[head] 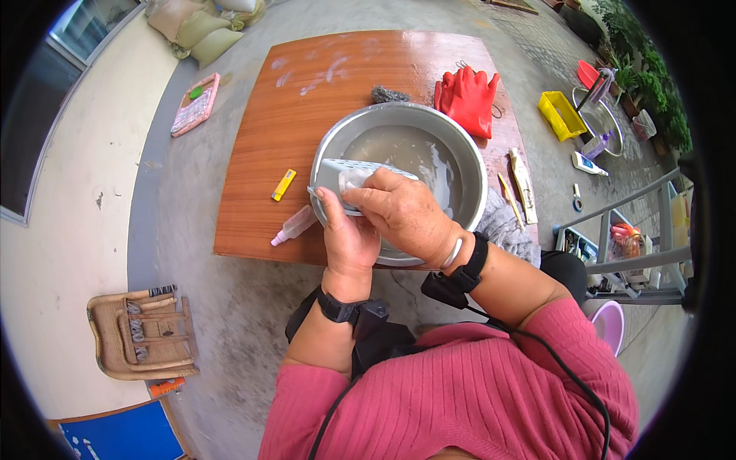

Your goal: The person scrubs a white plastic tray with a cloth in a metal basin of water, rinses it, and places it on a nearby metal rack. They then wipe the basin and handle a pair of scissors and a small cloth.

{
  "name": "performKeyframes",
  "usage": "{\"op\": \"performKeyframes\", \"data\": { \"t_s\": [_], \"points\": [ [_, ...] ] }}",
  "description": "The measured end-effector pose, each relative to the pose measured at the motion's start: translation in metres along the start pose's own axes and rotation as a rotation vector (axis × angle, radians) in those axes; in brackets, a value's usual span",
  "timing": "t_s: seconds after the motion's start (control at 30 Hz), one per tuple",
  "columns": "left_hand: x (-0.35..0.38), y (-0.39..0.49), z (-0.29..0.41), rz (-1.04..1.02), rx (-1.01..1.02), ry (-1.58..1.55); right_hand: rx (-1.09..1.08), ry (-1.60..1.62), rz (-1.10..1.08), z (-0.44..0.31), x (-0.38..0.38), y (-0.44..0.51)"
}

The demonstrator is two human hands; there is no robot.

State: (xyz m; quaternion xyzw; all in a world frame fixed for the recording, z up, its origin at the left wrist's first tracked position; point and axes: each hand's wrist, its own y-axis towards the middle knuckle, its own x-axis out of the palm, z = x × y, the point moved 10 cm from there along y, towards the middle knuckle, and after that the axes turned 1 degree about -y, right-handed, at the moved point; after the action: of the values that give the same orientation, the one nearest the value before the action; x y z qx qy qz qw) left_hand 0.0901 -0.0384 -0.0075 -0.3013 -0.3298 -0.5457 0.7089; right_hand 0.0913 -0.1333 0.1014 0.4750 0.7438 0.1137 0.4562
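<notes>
A round metal basin [477, 178] of cloudy water [397, 141] stands in front of me on the wooden table [270, 138]. Over its near left part, my left hand [352, 244] grips the edge of a pale blue-grey perforated plastic piece [332, 168], perhaps a basket or tray. My right hand [411, 213] pinches a whitish crumpled wad [352, 178] against this piece. Whether the wad is cloth or thin plastic is unclear. My right fingers hide much of the plastic piece and part of the wad.
Red rubber gloves [472, 103] and a steel wool pad [390, 94] lie behind the basin. Left of it are a small yellow packet [284, 185] and a clear bottle [296, 224]. A grey towel [503, 221], a thin stick [510, 201] and a flattened tube [522, 184] lie right.
</notes>
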Motion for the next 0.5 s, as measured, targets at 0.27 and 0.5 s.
{"op": "performKeyframes", "data": {
  "t_s": [0.27,0.5],
  "points": [
    [-0.005,0.002,0.017,0.025,0.046,-0.148,0.174,-0.02,0.053,0.065,-0.015,-0.029],
    [0.0,0.0,0.021,-0.031,0.054,-0.181,0.431,-0.423,-0.301,0.139,-0.021,-0.052]
  ]
}}
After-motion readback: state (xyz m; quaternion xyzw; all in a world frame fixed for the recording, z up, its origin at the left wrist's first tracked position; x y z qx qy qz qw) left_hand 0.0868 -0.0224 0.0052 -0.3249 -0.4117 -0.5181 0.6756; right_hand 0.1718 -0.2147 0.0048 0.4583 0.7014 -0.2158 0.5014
